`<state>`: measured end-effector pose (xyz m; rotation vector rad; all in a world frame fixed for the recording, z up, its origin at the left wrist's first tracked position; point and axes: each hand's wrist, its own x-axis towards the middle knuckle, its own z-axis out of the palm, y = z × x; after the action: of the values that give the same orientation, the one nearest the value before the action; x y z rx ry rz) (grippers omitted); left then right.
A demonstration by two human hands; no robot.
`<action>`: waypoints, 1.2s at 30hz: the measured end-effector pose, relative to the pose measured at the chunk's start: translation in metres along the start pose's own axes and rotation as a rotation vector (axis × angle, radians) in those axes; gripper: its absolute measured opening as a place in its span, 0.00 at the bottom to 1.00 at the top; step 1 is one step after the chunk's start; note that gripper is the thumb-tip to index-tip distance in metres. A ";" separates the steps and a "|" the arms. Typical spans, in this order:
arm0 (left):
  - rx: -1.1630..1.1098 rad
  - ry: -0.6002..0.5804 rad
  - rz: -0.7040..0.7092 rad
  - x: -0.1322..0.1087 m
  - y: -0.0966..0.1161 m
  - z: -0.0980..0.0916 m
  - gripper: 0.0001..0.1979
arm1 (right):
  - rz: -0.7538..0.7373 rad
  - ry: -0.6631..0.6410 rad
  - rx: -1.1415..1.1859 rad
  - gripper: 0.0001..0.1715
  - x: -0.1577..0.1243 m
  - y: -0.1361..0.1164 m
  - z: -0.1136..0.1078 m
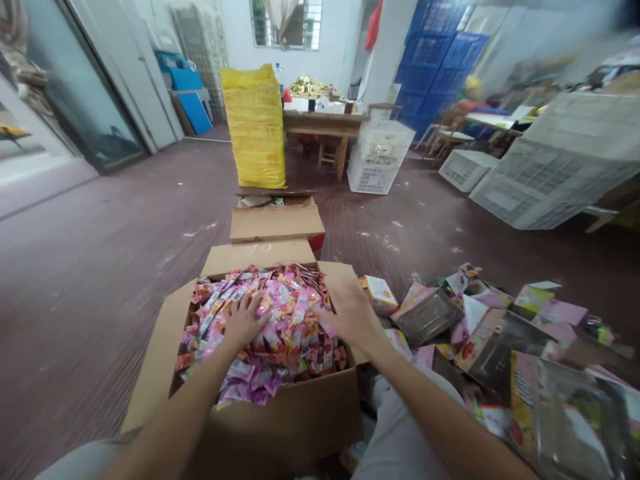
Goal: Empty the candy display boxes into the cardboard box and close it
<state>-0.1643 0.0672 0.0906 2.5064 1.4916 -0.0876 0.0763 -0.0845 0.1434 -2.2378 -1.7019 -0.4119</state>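
Between my legs stands an open cardboard box [295, 417], its flaps folded outward. Small pink and red sachets [285, 327] fill it in a heap up to the rim. My left hand [245, 320] lies on the left part of the heap, fingers spread and holding nothing that shows. Over the right edge of the box is my right hand [353, 313], blurred by motion. Its fingers point toward the sachets, and whether they hold anything is unclear.
Behind the box sits a second carton [277, 223], with a yellow wrapped stack [254, 130] beyond it. Torn, flattened packaging boxes [490, 340] lie piled on the floor at my right. White plastic crates [380, 157] stand by a wooden table [325, 123] farther back.
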 end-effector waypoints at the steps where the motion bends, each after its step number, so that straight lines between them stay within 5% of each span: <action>1: 0.017 0.013 -0.019 -0.007 -0.008 0.006 0.31 | -0.077 -0.050 0.037 0.37 0.014 -0.037 0.018; 4: 0.088 0.030 -0.071 -0.027 -0.045 0.026 0.29 | -0.253 -0.370 0.224 0.38 0.038 -0.114 0.067; 6: 0.097 0.029 -0.150 -0.037 -0.068 0.037 0.28 | -0.210 -0.502 0.279 0.40 0.040 -0.130 0.092; 9: 0.070 0.060 -0.272 -0.043 -0.084 0.052 0.29 | -0.095 -0.545 0.282 0.40 0.026 -0.111 0.115; 14: 0.046 0.239 -0.325 -0.042 -0.066 0.077 0.28 | -0.031 -0.499 0.217 0.38 -0.007 -0.066 0.131; 19: 0.033 0.303 -0.351 -0.036 -0.062 0.099 0.28 | 0.008 -0.447 0.175 0.39 -0.027 -0.068 0.159; 23: 0.019 0.238 -0.381 -0.026 -0.068 0.103 0.27 | 0.028 -0.396 0.184 0.37 -0.035 -0.071 0.179; 30: -0.028 0.078 -0.411 -0.009 -0.069 0.091 0.27 | 0.051 -0.443 0.205 0.35 -0.019 -0.066 0.183; 36: -0.222 -0.028 -0.381 -0.012 -0.092 0.049 0.25 | 0.106 -0.626 0.377 0.38 0.006 -0.072 0.133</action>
<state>-0.2478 0.0883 0.0302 2.0195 1.8366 -0.0172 0.0145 -0.0071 0.0293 -2.2733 -1.7176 0.6513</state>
